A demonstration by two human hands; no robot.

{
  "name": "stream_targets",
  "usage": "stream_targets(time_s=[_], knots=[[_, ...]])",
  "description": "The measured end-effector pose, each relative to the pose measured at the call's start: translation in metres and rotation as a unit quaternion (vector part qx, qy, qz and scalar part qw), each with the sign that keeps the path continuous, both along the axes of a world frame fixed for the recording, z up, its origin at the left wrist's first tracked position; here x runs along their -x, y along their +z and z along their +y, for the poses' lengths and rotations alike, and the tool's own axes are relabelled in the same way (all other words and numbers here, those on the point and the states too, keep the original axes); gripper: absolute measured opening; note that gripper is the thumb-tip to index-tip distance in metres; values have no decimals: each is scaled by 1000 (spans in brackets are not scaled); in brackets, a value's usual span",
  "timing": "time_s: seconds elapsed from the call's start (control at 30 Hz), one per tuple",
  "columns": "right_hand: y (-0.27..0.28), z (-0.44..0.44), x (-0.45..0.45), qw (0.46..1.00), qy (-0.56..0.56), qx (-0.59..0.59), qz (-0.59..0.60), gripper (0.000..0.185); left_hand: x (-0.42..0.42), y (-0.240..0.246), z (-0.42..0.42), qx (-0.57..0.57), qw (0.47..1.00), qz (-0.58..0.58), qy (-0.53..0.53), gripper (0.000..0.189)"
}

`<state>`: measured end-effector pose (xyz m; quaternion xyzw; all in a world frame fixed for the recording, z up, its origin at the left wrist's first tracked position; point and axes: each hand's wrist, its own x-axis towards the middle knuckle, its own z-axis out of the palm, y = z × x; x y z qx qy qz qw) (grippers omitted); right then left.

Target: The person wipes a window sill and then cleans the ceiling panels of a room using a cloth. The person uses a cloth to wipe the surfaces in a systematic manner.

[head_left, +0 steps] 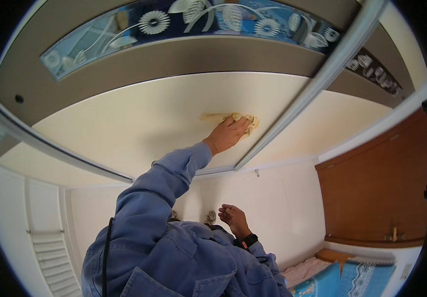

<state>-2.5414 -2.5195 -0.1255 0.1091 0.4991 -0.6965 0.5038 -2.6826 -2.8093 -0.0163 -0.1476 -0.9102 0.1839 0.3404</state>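
A crumpled yellow cloth (252,124) lies pressed against the cream panel (154,107) of a sliding door. My left hand (228,133) is spread over the cloth, holding it flat to the surface, and one end of it trails out to the left of my fingers. Along the panel's right side runs a silver metal frame rail (284,122). My right hand (234,219) hangs low in front of my body with its fingers loosely bent and nothing in it. A dark watch is on that wrist.
Above the cream panel sits a taupe band with a flower-patterned glass strip (198,20). A brown wooden door (377,185) with a handle stands at right. Blue bedding (366,278) is at lower right. A white louvred panel (55,260) is at left. A small metal doorstop (257,173) is near the rail's foot.
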Motion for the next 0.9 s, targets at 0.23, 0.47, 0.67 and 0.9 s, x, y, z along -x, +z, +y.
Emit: stream_targets(time_s=[0.23, 0.47, 0.67, 0.9], knots=[[-4, -61, -16, 994, 112, -17, 0, 31, -159, -15, -92, -126, 988, 40, 85, 32], [-10, -143, -50, 971, 239, -33, -3, 32, -310, 43, -197, -168, 935, 186, 249, 34], [-6, -202, -81, 950, 310, -42, 12, 31, -392, 80, -299, -191, 786, 417, 415, 38], [-3, -222, -96, 954, 296, -43, 7, 31, -431, 47, -330, -317, 713, 465, 419, 30]])
